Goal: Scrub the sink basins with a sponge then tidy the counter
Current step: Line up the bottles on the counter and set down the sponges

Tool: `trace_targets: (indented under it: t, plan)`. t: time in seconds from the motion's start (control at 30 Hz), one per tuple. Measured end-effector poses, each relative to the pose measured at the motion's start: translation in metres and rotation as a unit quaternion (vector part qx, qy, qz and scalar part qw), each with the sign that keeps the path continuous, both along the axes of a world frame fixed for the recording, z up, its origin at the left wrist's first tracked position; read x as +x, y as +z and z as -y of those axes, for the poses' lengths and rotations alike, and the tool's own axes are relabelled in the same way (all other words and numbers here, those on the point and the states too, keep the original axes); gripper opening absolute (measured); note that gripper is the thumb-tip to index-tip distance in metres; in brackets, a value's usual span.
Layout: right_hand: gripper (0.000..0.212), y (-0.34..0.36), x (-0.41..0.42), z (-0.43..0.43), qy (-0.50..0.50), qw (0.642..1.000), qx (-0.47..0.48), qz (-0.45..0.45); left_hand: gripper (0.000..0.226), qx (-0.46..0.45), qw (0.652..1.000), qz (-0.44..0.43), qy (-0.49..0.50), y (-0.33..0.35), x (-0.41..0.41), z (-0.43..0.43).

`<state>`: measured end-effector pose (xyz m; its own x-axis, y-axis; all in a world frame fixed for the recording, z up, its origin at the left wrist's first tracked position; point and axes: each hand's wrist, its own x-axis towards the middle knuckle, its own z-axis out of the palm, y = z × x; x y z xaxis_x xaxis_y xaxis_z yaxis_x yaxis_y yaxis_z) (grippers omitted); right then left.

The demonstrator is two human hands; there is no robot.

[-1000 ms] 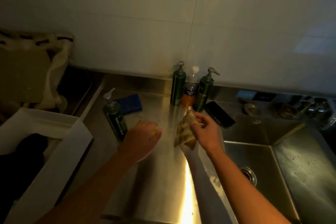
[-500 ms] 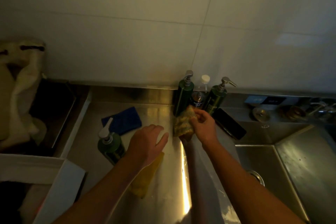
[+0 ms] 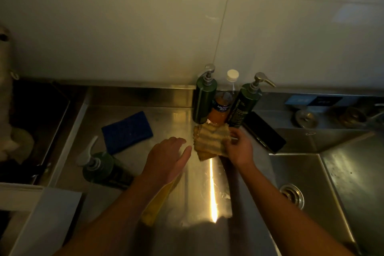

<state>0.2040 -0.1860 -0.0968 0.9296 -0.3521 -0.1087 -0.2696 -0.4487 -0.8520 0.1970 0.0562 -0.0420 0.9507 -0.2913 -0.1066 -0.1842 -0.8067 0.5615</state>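
While the right hand (image 3: 239, 149) pinches a ribbed tan cloth (image 3: 209, 141) between thumb and curled fingers, just in front of an orange-filled bottle (image 3: 220, 110), the left hand (image 3: 166, 160) hovers with fingers straight and relaxed over a yellow cloth (image 3: 158, 203) on the steel counter (image 3: 166, 114). 1 blue sponge (image 3: 126, 129) lies flat at the back left, near a green pump bottle (image 3: 104, 169). The sink basin (image 3: 301, 168) is at the right.

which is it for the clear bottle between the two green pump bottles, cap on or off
On. A white cap sits on top of the neck of the clear bottle, which stands upright.
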Motion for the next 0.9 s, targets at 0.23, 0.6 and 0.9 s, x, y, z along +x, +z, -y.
trace_targets:
  t: [0.23,0.6,0.9]
  plan:
    - [0.037,0.015,-0.012,0.005,0.016,1.000,-0.002,-0.019,0.060,0.005,1.000,0.016,0.017,0.010,-0.015,0.000]
    - [0.021,0.068,-0.047,-0.030,0.138,0.990,-0.004,0.012,0.072,-0.004,0.994,0.022,0.106,0.049,-0.089,-0.033]
    - [0.043,0.076,-0.066,-0.131,0.271,0.962,0.018,0.017,0.045,0.033,0.976,0.050,0.209,0.062,-0.160,-0.100]
